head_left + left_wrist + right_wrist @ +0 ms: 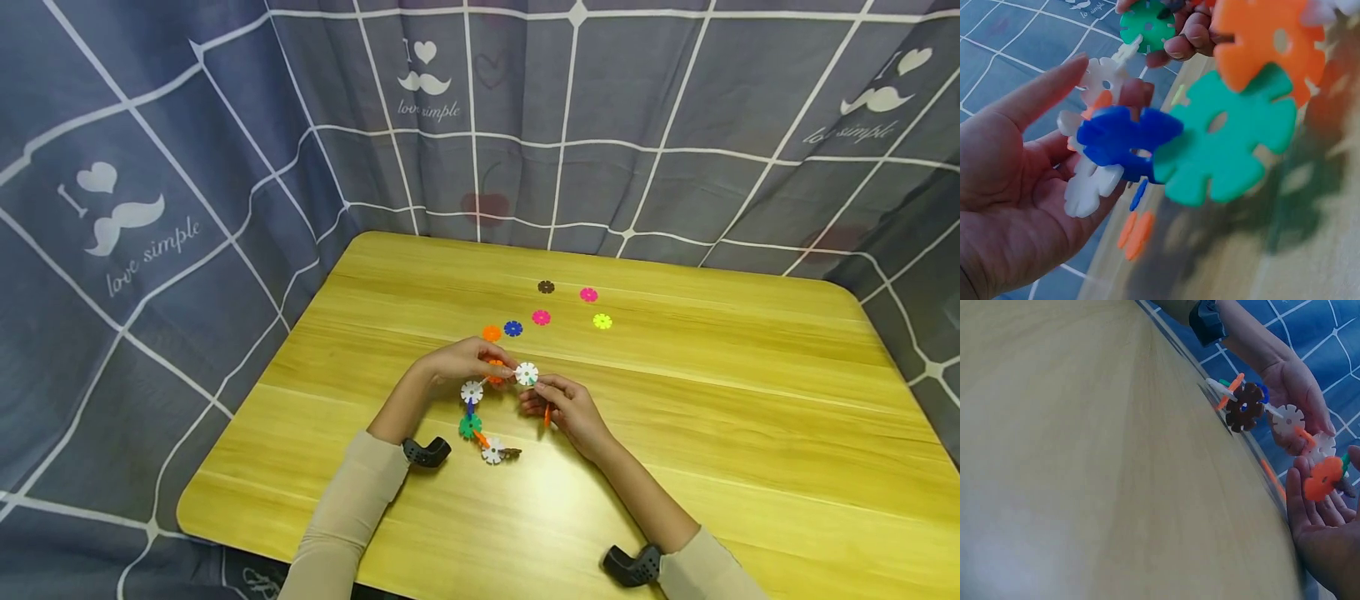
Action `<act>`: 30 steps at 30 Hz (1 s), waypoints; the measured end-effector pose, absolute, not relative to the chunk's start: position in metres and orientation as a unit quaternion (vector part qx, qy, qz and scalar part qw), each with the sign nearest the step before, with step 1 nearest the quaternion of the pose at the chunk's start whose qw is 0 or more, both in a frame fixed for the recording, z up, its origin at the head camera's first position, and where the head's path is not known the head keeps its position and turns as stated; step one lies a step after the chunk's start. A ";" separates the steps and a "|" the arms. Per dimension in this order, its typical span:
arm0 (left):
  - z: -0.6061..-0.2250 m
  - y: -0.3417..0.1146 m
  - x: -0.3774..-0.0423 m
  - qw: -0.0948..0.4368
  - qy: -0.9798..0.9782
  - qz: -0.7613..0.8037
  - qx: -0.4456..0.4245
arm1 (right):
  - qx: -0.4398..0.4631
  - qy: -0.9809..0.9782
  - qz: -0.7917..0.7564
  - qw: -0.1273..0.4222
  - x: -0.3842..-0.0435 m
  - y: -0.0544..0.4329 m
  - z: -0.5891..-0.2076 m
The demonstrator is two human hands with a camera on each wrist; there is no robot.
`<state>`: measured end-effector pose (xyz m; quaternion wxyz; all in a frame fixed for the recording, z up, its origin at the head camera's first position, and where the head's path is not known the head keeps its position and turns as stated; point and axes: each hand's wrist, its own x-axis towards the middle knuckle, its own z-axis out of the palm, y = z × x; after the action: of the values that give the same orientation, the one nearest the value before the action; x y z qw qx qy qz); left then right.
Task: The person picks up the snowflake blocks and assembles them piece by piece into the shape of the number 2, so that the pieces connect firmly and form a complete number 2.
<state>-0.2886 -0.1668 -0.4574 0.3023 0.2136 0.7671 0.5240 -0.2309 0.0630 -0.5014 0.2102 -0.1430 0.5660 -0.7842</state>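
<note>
Notched plastic flower discs are joined edge to edge into a curved chain, with a white disc [472, 392], a green disc [1229, 144] and a brown disc [1244, 407] along it. My left hand [465, 361] pinches the chain near its upper end, around an orange disc [496, 371]. A white disc [527, 373] sits between both hands. My right hand [570, 410] pinches a smaller joined piece: a green disc [1147, 25], an orange disc [1324, 478] and a dark disc [1345, 486]. Its green edge meets the white disc.
On the wooden table [750, 400], loose discs lie beyond the hands: orange [491, 333], blue [513, 328], pink [541, 317], another pink [588, 295], brown [546, 287] and yellow [602, 321]. A grey checked curtain [525, 183] hangs behind the table and along its left side.
</note>
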 end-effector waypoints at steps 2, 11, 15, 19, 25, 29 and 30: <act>-0.459 -0.164 -0.287 0.307 0.754 0.543 0.205 | -0.146 0.568 -0.782 0.211 -0.231 0.064 -0.501; -0.465 -0.143 -0.280 0.328 0.693 0.615 0.186 | -0.166 0.619 -0.750 0.166 -0.230 0.060 -0.508; -0.466 -0.142 -0.280 0.325 0.689 0.622 0.180 | -0.192 0.627 -0.740 0.149 -0.229 0.060 -0.508; -0.467 -0.140 -0.281 0.324 0.685 0.629 0.173 | -0.200 0.619 -0.746 0.140 -0.228 0.060 -0.508; -0.465 -0.135 -0.281 0.321 0.687 0.631 0.165 | -0.195 0.596 -0.766 0.142 -0.230 0.061 -0.510; -0.463 -0.135 -0.282 0.333 0.705 0.602 0.173 | -0.205 0.600 -0.758 0.153 -0.230 0.062 -0.509; -0.462 -0.136 -0.283 0.336 0.710 0.594 0.175 | -0.208 0.603 -0.754 0.156 -0.230 0.063 -0.508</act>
<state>-0.2826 -0.1356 -0.4624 0.3361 0.1747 0.7097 0.5940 -0.2301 0.0626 -0.5084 0.1559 -0.2082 0.6032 -0.7540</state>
